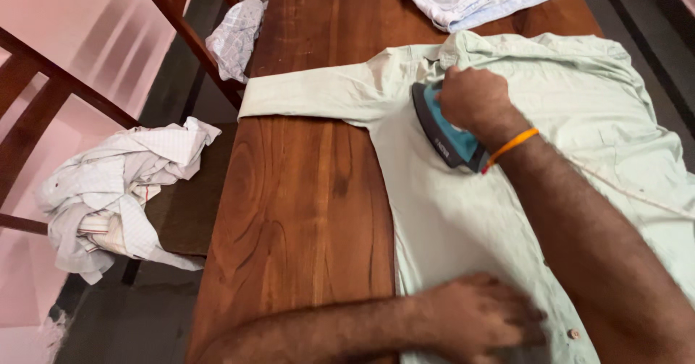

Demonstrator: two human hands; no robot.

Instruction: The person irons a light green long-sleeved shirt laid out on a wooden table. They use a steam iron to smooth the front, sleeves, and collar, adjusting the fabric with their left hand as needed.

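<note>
In the head view, a pale green shirt (507, 190) is spread flat on the wooden tabletop (304, 212), one sleeve laid out to the left. An iron (445, 134) with a teal body and dark sole is pressed on the shirt just below the collar; its handle is gripped by the right hand (474, 100), fingers clenched round it. The left hand (481, 320) is laid flat on the lower shirt, fingers spread and grasping nothing, so the cloth is held taut.

A scorch could be left if the iron is rested too long on one spot. A crease could be pressed in where the fabric is bunched near the collar. The iron's white cord (637, 190), trailed across the shirt, could be snagged.

The shirt is seen as thin, lightly wrinkled cotton with small buttons.
</note>
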